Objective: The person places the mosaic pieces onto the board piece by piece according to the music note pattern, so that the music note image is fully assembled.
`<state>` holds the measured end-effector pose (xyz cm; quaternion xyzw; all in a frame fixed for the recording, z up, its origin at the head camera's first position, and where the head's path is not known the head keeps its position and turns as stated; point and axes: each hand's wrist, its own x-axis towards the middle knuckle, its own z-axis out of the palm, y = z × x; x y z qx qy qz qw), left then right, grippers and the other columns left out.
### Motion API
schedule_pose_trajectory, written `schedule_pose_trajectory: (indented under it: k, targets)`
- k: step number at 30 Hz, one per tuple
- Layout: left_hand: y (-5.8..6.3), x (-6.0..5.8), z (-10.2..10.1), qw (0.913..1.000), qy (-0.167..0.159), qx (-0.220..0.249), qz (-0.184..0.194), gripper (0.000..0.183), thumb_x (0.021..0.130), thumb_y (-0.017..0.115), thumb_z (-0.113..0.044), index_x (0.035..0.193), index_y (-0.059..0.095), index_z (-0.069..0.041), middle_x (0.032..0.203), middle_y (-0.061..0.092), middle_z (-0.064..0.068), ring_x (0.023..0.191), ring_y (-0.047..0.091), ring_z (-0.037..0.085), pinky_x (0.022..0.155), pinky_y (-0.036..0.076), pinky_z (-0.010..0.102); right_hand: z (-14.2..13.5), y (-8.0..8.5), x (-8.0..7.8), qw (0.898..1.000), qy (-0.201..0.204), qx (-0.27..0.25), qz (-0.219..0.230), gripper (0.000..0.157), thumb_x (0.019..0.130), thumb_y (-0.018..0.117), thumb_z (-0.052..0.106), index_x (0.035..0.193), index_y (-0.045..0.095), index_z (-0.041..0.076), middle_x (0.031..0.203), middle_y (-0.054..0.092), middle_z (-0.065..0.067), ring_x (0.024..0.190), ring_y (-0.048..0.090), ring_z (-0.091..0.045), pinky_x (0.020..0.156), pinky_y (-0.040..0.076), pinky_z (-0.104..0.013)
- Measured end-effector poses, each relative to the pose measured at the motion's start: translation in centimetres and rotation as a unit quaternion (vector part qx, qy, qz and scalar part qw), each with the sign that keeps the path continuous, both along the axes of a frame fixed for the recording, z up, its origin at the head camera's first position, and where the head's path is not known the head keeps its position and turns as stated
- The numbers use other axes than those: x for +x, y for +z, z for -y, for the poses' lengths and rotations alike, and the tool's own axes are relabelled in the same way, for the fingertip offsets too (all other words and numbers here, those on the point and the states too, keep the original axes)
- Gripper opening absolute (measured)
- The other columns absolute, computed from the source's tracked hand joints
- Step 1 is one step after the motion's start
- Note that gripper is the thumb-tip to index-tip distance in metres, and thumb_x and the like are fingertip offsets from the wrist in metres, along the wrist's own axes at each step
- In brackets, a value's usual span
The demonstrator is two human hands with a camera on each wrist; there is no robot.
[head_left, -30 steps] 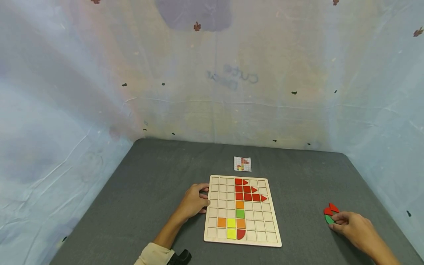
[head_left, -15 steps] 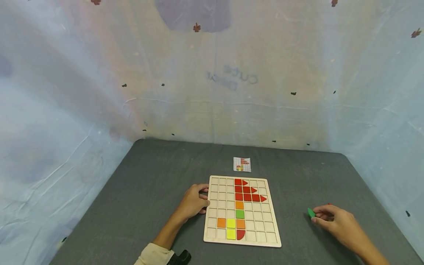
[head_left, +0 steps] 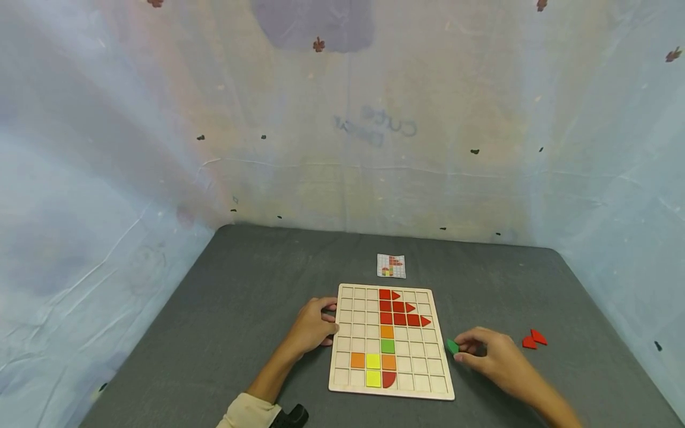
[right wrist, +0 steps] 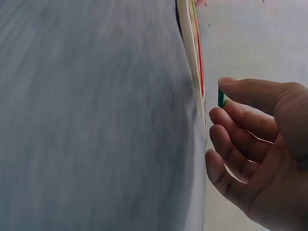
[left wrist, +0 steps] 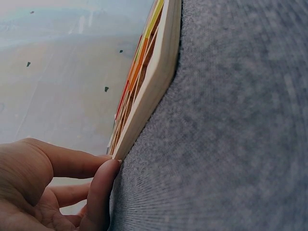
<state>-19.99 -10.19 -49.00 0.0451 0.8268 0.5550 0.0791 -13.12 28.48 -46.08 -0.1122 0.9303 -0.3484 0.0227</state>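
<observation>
A square wooden grid board [head_left: 420,348] lies on the grey table, with red, orange, yellow and green tiles in some cells. My left hand [head_left: 313,324] grips its left edge; the left wrist view shows thumb and index finger [left wrist: 77,163] meeting at the pale rim [left wrist: 139,108]. Just off the board's right edge, my right hand [head_left: 495,356] pinches a small green tile [head_left: 452,346] between thumb and index finger. In the right wrist view that green tile [right wrist: 221,96] is seen edge-on, its outline partly hidden by the fingers, while the other fingers curl loosely below.
Two red tiles [head_left: 529,342] lie close together on the table, right of my right hand. Behind the board is a small printed pattern card [head_left: 391,266]. A pale plastic sheet [head_left: 342,178] hangs around the table's back and sides.
My right hand has carried the green tile leftward from beside the red tiles to near the board's right edge. Those red tiles show again. My left hand stays on the board.
</observation>
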Motion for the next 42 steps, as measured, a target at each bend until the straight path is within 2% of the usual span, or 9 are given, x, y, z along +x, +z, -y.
schedule_pose_trajectory:
  k: [8, 18, 25, 32, 37, 42]
  targets:
    - [-0.1, 0.0, 0.1, 1.0, -0.006, 0.001, 0.003, 0.06, 0.087, 0.074, 0.002, 0.145, 0.061, 0.0, 0.13, 0.057, 0.015, 0.102, 0.064, 0.024, 0.058, 0.064, 0.034, 3.1, -0.1, -0.6, 0.997, 0.069, -0.011, -0.032, 0.018, 0.088, 0.087, 0.022, 0.102, 0.077, 0.016, 0.092, 0.068, 0.011, 0.082, 0.059, 0.003, 0.07, 0.055, -0.025]
    - [0.0, 0.1, 0.1, 1.0, -0.007, 0.004, -0.004, 0.06, 0.086, 0.074, 0.003, 0.145, 0.06, 0.001, 0.13, 0.057, 0.016, 0.103, 0.064, 0.024, 0.057, 0.063, 0.033, 6.4, 0.2, -1.0, 0.991, 0.122, -0.034, -0.043, 0.018, 0.089, 0.086, 0.021, 0.103, 0.078, 0.014, 0.095, 0.07, 0.009, 0.082, 0.06, -0.004, 0.068, 0.053, -0.024]
    - [0.1, 0.1, 0.1, 1.0, -0.004, 0.004, 0.0, 0.06, 0.086, 0.074, 0.002, 0.145, 0.061, 0.0, 0.129, 0.057, 0.015, 0.102, 0.063, 0.023, 0.057, 0.063, 0.032, 8.1, 0.4, -1.1, 0.989, 0.144, -0.029, -0.033, 0.019, 0.088, 0.087, 0.022, 0.103, 0.078, 0.015, 0.095, 0.071, 0.009, 0.084, 0.062, -0.004, 0.073, 0.055, -0.025]
    - [-0.1, 0.0, 0.0, 1.0, -0.004, 0.0, -0.009, 0.06, 0.086, 0.074, 0.003, 0.144, 0.061, 0.002, 0.127, 0.057, 0.015, 0.101, 0.063, 0.023, 0.056, 0.062, 0.031, 9.6, 0.4, -1.1, 0.989, 0.145, -0.032, -0.016, 0.016, 0.089, 0.086, 0.022, 0.101, 0.077, 0.019, 0.095, 0.07, 0.013, 0.087, 0.062, -0.004, 0.076, 0.056, -0.026]
    - [-0.3, -0.1, 0.0, 0.9999, -0.002, -0.005, -0.015, 0.059, 0.084, 0.073, 0.003, 0.143, 0.061, 0.003, 0.127, 0.058, 0.015, 0.101, 0.063, 0.024, 0.055, 0.062, 0.031, 10.7, 0.1, -0.8, 0.984, 0.17, -0.036, -0.028, 0.013, 0.09, 0.084, 0.018, 0.099, 0.076, 0.018, 0.096, 0.07, 0.011, 0.089, 0.061, -0.005, 0.079, 0.056, -0.025]
    - [-0.4, -0.2, -0.1, 0.9999, 0.0, -0.007, -0.011, 0.059, 0.085, 0.074, 0.003, 0.143, 0.062, 0.001, 0.127, 0.058, 0.015, 0.101, 0.063, 0.024, 0.056, 0.063, 0.033, 11.8, 0.2, -0.6, 0.983, 0.179, -0.017, -0.026, 0.013, 0.09, 0.085, 0.023, 0.099, 0.076, 0.02, 0.098, 0.068, 0.012, 0.091, 0.058, -0.005, 0.081, 0.054, -0.027]
